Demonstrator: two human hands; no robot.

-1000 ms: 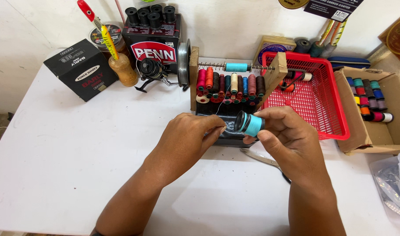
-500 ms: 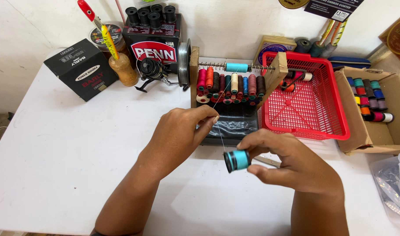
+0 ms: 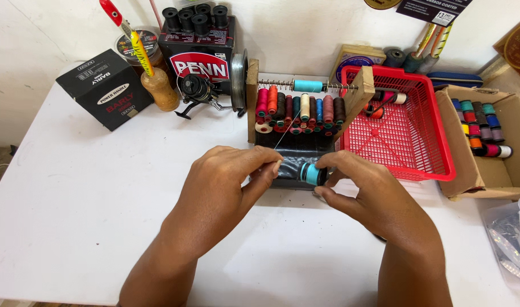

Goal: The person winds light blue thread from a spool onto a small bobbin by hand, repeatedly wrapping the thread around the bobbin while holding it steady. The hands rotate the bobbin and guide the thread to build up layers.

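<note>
Both hands are working one thread: right hand [image 3: 368,187] is pinching a partly wound turquoise spool [image 3: 313,173], left hand [image 3: 229,179] beside it is pinching the thread [image 3: 285,131] feeding from the rack [image 3: 305,108] beyond.

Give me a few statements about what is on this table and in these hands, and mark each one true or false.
1. The right hand holds a small turquoise spool. True.
2. The red basket sits left of the wooden thread rack. False: it sits to the rack's right.
3. The left hand pinches a thin thread that runs up toward the rack. True.
4. The cardboard box at the right holds only black spools. False: its spools are of many colours.
5. A fishing reel lies left of the rack. True.
</note>
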